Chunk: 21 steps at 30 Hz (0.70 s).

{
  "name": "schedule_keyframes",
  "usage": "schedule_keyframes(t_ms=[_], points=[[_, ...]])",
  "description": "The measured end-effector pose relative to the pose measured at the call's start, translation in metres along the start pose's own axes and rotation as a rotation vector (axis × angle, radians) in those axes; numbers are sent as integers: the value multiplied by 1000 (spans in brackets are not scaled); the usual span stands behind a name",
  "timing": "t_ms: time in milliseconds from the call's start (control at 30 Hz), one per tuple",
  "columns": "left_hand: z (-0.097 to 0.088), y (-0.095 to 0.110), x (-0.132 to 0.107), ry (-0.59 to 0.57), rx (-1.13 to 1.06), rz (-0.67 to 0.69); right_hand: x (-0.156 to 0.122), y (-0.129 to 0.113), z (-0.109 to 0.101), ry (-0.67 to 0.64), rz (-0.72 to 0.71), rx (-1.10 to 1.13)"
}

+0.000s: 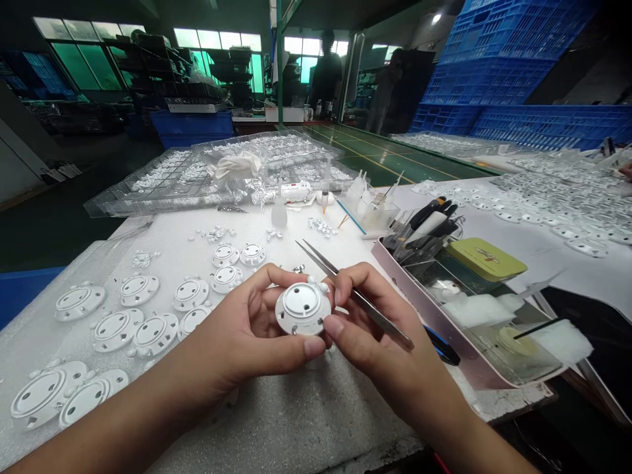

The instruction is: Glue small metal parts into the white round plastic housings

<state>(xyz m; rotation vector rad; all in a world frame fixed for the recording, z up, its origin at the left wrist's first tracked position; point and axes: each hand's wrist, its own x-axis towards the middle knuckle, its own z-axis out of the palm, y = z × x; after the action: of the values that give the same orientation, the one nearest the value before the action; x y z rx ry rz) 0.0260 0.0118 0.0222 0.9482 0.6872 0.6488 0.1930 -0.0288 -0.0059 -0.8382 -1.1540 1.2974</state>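
Between my two hands is a round white plastic part [307, 322] with a raised disc, dark holes and small knobs at its top edge. My left hand [259, 322] is closed around its left side, thumb along the lower rim. Fingertips of my right hand [368, 322] touch the part's right edge. Metal tweezers [360, 299] lie across that hand, held in it, their tips pointing up and left past the part. Similar round white parts [155, 331] lie on the white foam sheet [276, 421] to the left. Small white pieces [322, 227] sit in loose heaps beyond my hands.
A pink tray [429, 309] on the right holds pens, a yellow tin [486, 259] and white pads. Clear compartment trays [128, 197] stand at the back, near a small squeeze bottle [279, 214]. Blue crates [488, 66] are stacked at the far right. People stand in the background.
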Motion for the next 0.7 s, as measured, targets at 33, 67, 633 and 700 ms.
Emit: schedule_keyframes(t_ms=[33,67,633,700], points=[[0,0,0,-3,0,0,0,0,0,1,-1,-1],[0,0,0,-6,0,0,0,0,0,1,0,-2],[-1,0,0,-47,-17,3,1,-1,2,18,14,-16],[-1,0,1,-42,-22,1,1,-1,2,22,20,-16]])
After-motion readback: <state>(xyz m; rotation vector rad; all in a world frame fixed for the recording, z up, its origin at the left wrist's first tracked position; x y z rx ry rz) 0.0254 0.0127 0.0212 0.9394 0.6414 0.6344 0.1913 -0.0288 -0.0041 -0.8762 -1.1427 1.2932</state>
